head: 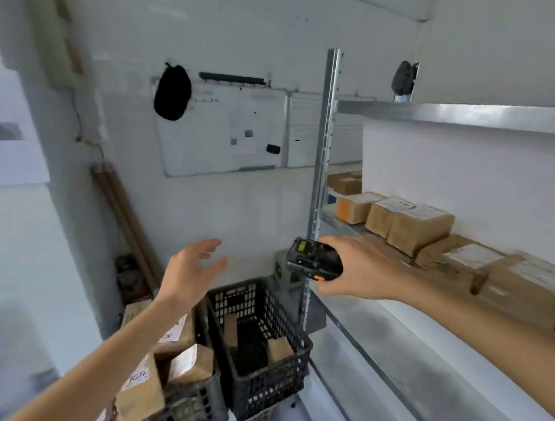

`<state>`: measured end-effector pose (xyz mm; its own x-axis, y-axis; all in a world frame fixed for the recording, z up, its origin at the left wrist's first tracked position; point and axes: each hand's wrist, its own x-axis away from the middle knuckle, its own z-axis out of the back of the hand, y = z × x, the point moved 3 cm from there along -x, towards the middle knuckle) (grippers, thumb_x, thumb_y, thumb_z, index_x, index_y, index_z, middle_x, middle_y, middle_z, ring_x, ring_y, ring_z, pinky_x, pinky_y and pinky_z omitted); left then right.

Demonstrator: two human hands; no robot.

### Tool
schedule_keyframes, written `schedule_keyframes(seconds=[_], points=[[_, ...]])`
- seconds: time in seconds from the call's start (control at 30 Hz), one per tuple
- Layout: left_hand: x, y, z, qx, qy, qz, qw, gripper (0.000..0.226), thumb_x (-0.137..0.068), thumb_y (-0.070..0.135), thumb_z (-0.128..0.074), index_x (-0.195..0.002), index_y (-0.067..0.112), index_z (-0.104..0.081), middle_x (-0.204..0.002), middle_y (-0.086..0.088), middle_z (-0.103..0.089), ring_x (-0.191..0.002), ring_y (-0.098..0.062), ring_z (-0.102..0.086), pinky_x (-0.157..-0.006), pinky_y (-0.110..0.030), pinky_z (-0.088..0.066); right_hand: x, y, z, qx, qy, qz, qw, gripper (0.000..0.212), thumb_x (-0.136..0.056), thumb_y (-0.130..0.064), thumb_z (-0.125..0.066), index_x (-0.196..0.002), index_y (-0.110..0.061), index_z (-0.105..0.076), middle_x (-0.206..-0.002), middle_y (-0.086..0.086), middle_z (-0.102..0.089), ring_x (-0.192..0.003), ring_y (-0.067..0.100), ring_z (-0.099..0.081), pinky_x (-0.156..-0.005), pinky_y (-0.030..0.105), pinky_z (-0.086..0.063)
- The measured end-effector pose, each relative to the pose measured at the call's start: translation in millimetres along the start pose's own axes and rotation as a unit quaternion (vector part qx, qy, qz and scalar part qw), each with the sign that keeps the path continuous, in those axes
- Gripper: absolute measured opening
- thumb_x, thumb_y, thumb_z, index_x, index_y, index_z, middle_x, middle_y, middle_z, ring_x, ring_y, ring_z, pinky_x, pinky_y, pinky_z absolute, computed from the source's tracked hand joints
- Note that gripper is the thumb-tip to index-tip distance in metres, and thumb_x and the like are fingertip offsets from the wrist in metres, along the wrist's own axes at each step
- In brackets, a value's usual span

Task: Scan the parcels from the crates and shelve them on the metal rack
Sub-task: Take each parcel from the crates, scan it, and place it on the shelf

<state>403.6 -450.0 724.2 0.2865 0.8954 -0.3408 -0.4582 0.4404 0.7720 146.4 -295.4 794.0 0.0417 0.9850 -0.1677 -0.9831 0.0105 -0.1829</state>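
My right hand [359, 268] grips a black handheld scanner [313, 259] with an orange button, held in front of the metal rack's upright post [325, 133]. My left hand [194, 270] hovers open and holds nothing, above two black plastic crates. The near crate [194, 404] holds several brown parcels [141, 392] with white labels. The right crate [257, 346] holds a few parcels low inside. Several brown labelled parcels [418, 226] stand in a row on the rack's middle shelf [336, 221].
A bare lower shelf [422, 369] of the rack runs under my right forearm. A whiteboard [222, 128] and a black bag [172, 92] hang on the wall behind. Brown tubes [120, 210] lean in the corner at left. The top shelf [464, 115] is overhead.
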Motion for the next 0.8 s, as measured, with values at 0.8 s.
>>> schedule_keyframes(seconds=[0.8], points=[[-216,-302,-209,-0.041,-0.077,0.208,0.974,0.05,-0.092,0.04,-0.072,-0.139,0.025,-0.061,-0.132,0.011,-0.064,-0.124,-0.011,-0.059,-0.106,-0.034,-0.048,-361,169,-315,-0.012,-0.149,-0.024,0.989,0.049,-0.073,-0.067,-0.068,-0.106,-0.034,-0.053,-0.097,-0.014,-0.059,-0.086,0.015,-0.061,-0.067,0.035,-0.052]])
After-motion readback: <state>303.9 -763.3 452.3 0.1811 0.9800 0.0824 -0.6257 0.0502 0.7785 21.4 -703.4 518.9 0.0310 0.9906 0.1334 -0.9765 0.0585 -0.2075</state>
